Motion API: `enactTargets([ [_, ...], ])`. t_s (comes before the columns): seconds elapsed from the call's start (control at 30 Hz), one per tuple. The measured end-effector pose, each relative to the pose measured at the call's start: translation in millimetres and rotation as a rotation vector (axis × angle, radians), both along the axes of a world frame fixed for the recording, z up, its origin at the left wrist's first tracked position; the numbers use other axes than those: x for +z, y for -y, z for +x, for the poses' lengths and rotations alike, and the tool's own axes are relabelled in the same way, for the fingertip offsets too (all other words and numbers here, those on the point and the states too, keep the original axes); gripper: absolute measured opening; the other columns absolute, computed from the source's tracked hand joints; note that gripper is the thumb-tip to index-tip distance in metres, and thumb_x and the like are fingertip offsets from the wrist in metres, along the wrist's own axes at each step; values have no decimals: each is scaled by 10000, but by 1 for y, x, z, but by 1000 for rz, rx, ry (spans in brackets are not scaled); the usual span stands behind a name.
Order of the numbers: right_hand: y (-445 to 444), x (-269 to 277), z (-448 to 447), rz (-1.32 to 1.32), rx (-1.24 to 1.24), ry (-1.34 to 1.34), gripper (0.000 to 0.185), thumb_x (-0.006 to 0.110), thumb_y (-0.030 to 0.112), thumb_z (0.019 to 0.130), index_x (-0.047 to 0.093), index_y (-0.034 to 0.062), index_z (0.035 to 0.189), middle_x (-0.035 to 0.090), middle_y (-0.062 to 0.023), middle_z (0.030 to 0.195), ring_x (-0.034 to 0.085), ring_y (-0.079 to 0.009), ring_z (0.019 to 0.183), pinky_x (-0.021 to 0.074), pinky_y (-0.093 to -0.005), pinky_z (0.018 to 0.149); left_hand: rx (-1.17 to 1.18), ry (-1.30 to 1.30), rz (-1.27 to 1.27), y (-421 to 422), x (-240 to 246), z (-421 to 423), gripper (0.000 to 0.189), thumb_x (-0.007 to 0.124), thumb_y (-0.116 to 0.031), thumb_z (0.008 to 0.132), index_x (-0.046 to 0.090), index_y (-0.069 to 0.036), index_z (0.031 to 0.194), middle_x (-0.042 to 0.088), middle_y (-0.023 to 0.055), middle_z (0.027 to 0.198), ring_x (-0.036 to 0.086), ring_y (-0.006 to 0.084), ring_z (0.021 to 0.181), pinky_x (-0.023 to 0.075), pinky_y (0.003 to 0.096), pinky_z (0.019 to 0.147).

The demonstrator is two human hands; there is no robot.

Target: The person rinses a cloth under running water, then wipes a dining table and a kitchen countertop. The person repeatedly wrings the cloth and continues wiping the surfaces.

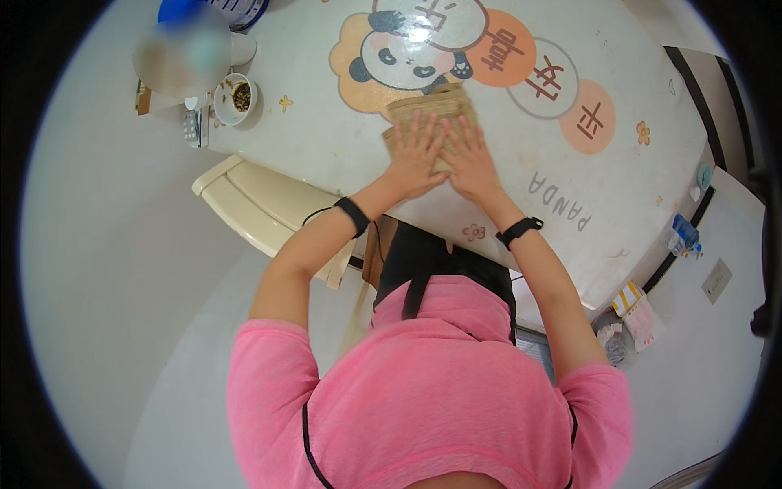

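A folded tan cloth [449, 98] lies on the table cover [305, 147], which is white and printed with a panda, coloured circles and flowers. My left hand [415, 156] is pressed flat on the cloth's left part, fingers spread and pointing away from me. Beside it, my right hand [470, 156] rests flat on the cloth's right part, its fingers also spread. The two hands meet near the thumbs. Neither hand's fingers close around the cloth. Its far edge and some folds show beyond the fingertips, while the rest is under the palms.
At the table's far left stand a white bowl [236, 99] with food in it, a white cup [243, 49] and a blue-rimmed container [247, 13]. A cream chair [263, 202] touches the near left edge. Packages [638, 318] and a bottle [683, 237] lie beyond the right edge.
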State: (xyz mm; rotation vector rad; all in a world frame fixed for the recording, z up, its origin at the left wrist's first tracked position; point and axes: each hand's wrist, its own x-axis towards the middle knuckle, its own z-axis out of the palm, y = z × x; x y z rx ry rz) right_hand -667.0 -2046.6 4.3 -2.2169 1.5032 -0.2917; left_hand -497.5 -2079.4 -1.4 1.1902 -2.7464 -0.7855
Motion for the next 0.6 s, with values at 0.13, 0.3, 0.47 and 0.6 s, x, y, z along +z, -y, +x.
enactTargets([
  [0.13,-21,1,-44,-44,-141,-24,468,523,104,734,560,151,1199,298,-73,1445,181,-310,1363,151,-515,1089,-86,-90,17,-2,-3,-52,902,586,-470,753,166,-34,1423,77,211,1482,6,454,1352,3,663,1007],
  [0.3,-16,23,-71,-24,-260,209,478,528,4,695,551,75,1167,479,-139,1287,427,-338,1205,359,-427,984,-48,-265,87,9,31,-83,770,652,-360,737,309,-45,1351,328,240,1378,290,428,1279,250,529,1015],
  [0.47,21,81,-38,364,-285,689,376,546,29,761,544,29,1137,598,-156,1088,606,-263,968,471,-306,800,114,-303,556,56,104,-17,657,715,-300,662,463,-93,1232,608,183,1037,596,344,924,471,361,800],
  [0.6,76,97,37,549,-174,888,313,590,119,807,560,38,1108,603,-96,1049,582,-180,925,457,-286,767,416,-321,769,78,135,66,559,746,-272,650,534,-105,1140,628,65,906,603,170,765,483,295,703],
])
